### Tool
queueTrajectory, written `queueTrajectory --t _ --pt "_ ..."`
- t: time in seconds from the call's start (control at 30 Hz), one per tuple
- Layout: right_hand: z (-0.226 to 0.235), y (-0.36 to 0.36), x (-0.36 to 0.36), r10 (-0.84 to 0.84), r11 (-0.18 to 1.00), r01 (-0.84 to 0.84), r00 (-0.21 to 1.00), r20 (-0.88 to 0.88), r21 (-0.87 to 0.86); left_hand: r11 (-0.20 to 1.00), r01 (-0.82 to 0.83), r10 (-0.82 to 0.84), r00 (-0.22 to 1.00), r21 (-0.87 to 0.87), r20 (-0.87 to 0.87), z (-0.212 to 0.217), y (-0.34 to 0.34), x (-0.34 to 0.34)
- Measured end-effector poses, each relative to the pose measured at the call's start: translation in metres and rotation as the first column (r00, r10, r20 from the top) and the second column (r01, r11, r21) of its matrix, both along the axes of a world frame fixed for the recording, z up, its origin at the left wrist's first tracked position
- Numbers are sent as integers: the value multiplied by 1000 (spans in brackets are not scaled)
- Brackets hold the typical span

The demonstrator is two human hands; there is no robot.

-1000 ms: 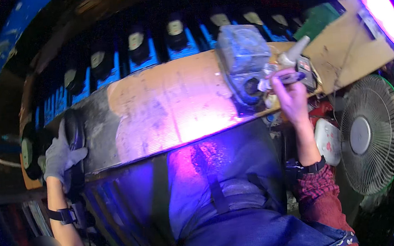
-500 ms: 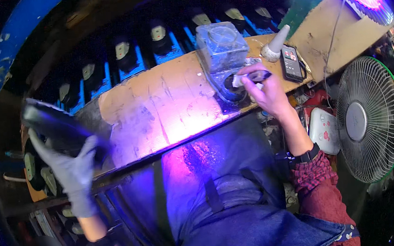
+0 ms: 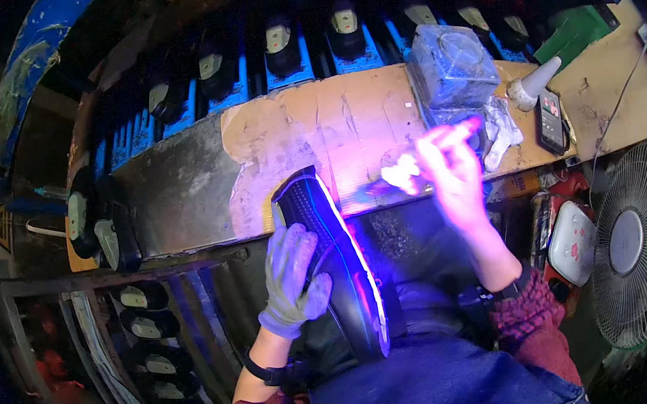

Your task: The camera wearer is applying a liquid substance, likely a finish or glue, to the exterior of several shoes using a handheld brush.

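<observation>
Presently I log one black shoe point(image 3: 334, 255), gripped by the gloved left hand point(image 3: 292, 275) at the near edge of the workbench point(image 3: 355, 121); right hand point(image 3: 452, 174) pinching a blurred white wad point(image 3: 401, 175), apart from it; work, I judge, unfinished, remainder undeterminable.

black shoe point(image 3: 340, 272), grey-gloved left hand point(image 3: 290, 277), red-and-black checked cuff point(image 3: 522, 311), dark blue apron point(image 3: 427, 383), green-rimmed fan point(image 3: 628, 240)
</observation>
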State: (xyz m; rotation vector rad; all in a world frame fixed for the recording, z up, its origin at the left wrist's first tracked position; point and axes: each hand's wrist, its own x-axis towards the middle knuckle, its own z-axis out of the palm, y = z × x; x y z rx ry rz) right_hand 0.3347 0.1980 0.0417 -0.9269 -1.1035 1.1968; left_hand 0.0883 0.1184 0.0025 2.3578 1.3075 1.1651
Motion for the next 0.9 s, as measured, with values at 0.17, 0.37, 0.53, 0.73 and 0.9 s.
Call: queueTrajectory --t 0.17,0.37,0.53,0.73,0.9 --pt "2 33 -43 42 993 -25 988 150 -115 997 72 -71 997 36 -13 -5 0 3" --pt "12 25 -56 142 970 -59 924 356 -234 993 88 -87 996 78 -10 -6 0 -5" --pt "-15 85 -69 -77 992 120 833 548 -44 991 120 -121 993 52 5 2 8 0" --pt "5 43 -60 126 985 -66 911 392 -161 992 114 -113 993 59 -21 2 8 -1" --pt "8 11 -41 216 968 -135 875 433 -210 994 65 -68 997 85 36 -4 3 1"
